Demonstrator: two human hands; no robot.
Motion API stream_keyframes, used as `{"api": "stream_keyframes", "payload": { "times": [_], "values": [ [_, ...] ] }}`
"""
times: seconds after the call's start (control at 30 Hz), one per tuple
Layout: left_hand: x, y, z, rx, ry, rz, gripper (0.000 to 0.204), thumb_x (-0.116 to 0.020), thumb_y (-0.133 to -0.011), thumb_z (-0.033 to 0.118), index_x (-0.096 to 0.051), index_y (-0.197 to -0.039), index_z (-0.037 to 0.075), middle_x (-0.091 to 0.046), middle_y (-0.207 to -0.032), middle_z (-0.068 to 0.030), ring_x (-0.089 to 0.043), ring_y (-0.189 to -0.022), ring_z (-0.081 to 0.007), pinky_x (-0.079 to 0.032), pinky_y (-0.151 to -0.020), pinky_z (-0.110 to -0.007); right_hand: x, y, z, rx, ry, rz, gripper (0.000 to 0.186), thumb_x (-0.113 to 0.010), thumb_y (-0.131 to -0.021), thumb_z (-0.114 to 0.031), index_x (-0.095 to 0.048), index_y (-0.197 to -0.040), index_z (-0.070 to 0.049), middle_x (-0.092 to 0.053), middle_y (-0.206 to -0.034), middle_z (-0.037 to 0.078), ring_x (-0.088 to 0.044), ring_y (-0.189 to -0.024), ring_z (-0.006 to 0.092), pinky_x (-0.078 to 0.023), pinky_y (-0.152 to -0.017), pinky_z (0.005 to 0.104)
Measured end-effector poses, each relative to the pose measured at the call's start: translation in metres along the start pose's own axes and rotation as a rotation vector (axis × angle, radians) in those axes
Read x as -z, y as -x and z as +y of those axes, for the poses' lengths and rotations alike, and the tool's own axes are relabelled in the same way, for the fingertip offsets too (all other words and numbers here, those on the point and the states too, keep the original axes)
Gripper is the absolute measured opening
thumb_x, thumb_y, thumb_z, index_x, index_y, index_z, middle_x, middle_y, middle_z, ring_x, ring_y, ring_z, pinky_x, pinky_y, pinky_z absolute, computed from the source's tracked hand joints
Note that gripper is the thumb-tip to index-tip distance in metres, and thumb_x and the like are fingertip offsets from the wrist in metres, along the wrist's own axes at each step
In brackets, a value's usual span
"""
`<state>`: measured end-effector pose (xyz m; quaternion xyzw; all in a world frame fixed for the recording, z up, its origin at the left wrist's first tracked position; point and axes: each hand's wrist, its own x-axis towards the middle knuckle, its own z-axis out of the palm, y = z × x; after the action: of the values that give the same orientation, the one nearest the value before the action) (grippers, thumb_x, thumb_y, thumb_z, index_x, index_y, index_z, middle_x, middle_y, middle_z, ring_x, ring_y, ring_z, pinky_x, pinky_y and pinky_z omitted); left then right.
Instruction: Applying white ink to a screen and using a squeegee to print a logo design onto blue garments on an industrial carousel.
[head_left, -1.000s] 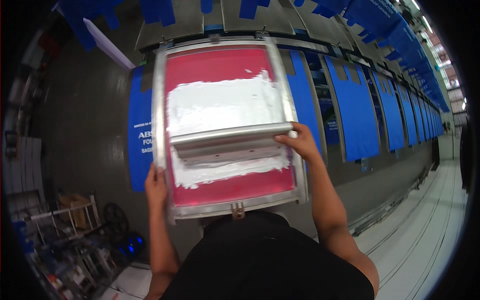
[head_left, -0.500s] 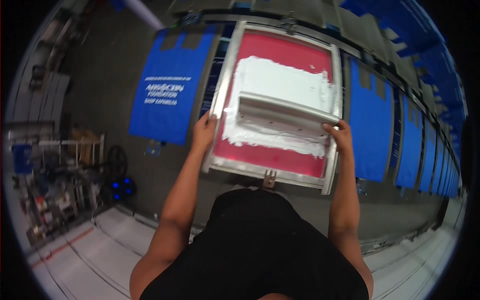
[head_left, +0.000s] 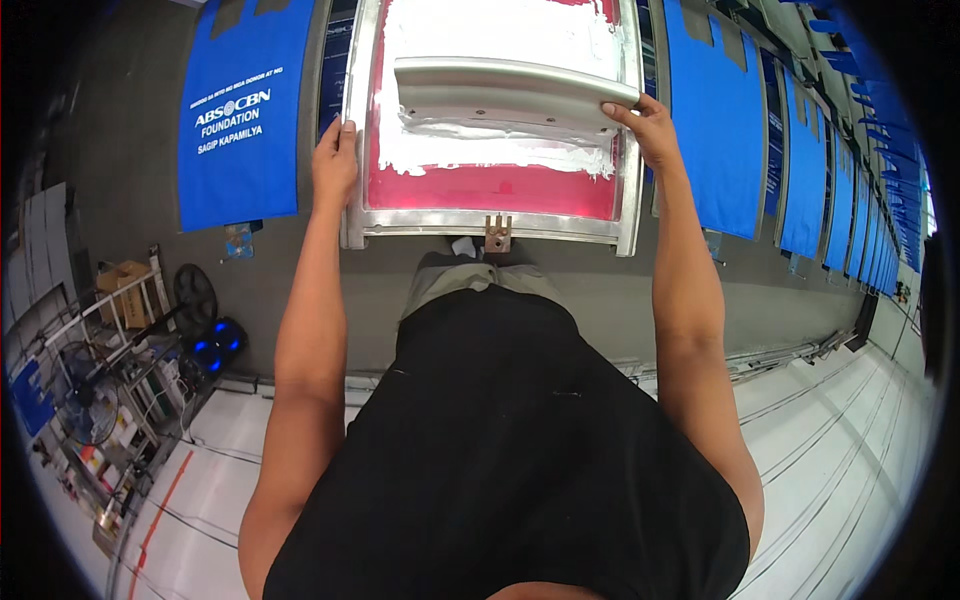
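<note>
A screen printing frame point(head_left: 362, 130) with silver metal sides and red mesh lies in front of me, its top end cut off by the picture's edge. White ink point(head_left: 500, 155) covers much of the mesh. Across the ink rests a long metal squeegee point(head_left: 500, 85), slightly tilted, its blade edge hidden. My left hand point(head_left: 335, 165) is closed round the frame's left side. With the thumb on its near face, my right hand point(head_left: 645, 130) grips the squeegee's right end, close to the frame's right side.
Blue printed bags point(head_left: 240, 120) lie flat on a board at left; plain blue bags point(head_left: 715, 130) continue in a row at right. A metal bracket point(head_left: 498, 233) sits at the frame's near edge. A fan point(head_left: 85, 395) and a cardboard box point(head_left: 127, 295) stand at lower left.
My view has tilted, so the frame, squeegee and both hands appear higher in the picture. Both hands keep their holds, and the squeegee stays at about the same place on the mesh.
</note>
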<state>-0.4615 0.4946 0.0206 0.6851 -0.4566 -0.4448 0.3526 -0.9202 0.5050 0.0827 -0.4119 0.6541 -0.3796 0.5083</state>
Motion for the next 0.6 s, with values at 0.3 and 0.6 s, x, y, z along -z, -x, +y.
{"api": "stream_keyframes", "payload": {
  "times": [0.3, 0.6],
  "values": [
    [-0.007, 0.0, -0.012, 0.039, -0.172, 0.039, 0.037, -0.054, -0.096, 0.024, -0.058, -0.122, -0.003, -0.064, -0.116, -0.017, -0.059, -0.111, -0.0222, -0.044, -0.097, -0.033, 0.005, -0.003, 0.014, 0.002, 0.155, 0.011, 0.039, -0.081, -0.072, -0.02, -0.069, -0.104, 0.0, -0.069, -0.098, 0.008, -0.063, -0.091, 0.0173, -0.048, -0.084, 0.031],
    [0.014, 0.052, 0.082, -0.745, -0.505, 0.041, 0.058, -0.07, -0.082, 0.032, -0.051, -0.13, 0.006, -0.052, -0.126, -0.0161, -0.048, -0.115, -0.0351, -0.038, -0.097, -0.046, -0.012, 0.047, -0.041, 0.187, 1.063, -0.147, 0.04, -0.071, -0.061, -0.004, -0.065, -0.101, -0.004, -0.066, -0.094, 0.016, -0.062, -0.09, 0.035, -0.046, -0.083, 0.0412]
  ]
}}
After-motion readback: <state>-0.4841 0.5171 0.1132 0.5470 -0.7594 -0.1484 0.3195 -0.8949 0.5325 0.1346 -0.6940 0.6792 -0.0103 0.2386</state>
